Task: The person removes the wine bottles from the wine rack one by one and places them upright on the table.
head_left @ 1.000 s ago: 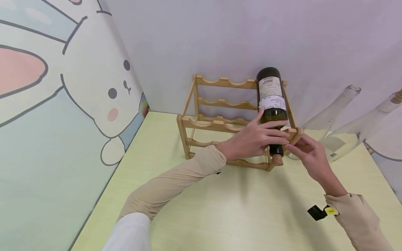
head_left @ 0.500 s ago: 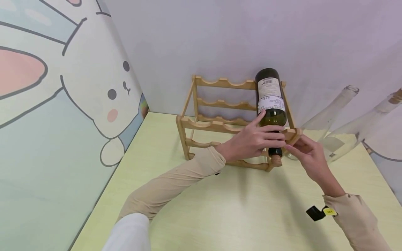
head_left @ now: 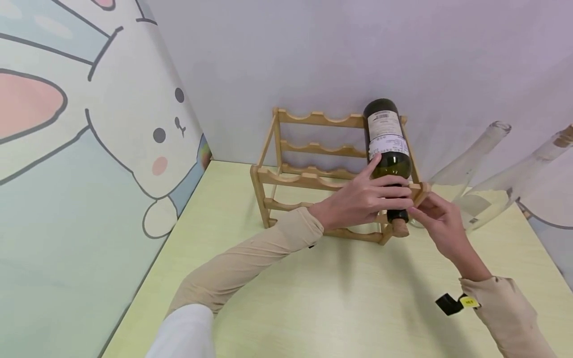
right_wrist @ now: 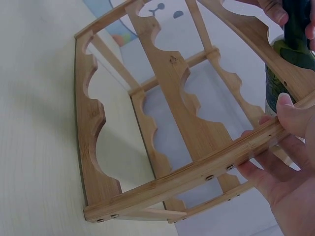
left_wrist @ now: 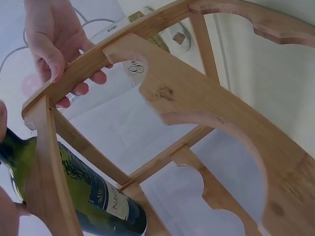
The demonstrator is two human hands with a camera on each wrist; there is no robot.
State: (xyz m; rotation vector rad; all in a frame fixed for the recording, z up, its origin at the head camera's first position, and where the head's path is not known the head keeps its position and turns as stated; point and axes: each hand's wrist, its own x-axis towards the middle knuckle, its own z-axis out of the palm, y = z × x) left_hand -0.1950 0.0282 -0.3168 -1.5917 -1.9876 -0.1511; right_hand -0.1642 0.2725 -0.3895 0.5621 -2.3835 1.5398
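A dark green corked wine bottle (head_left: 387,130) lies across the top right of a small wooden wine rack (head_left: 308,179), neck toward the front. My left hand (head_left: 360,200) holds the bottle's neck from above, with the thumb up near the label. With my right hand (head_left: 440,219) I grip the rack's front right corner. In the right wrist view, the right thumb and fingers (right_wrist: 290,115) wrap a side rail. The left wrist view shows the bottle's dark front label (left_wrist: 110,199) behind a wooden bar.
Two clear glass bottles stand to the right of the rack: one uncorked (head_left: 474,154), the other corked (head_left: 515,171). The pale table (head_left: 322,308) runs back to a plain wall (head_left: 268,59). A wall with a rabbit drawing (head_left: 130,109) borders the left side.
The bottle's corked neck has swung slightly to the right, and my left hand has shifted a little with it. My right hand keeps its grip on the rack.
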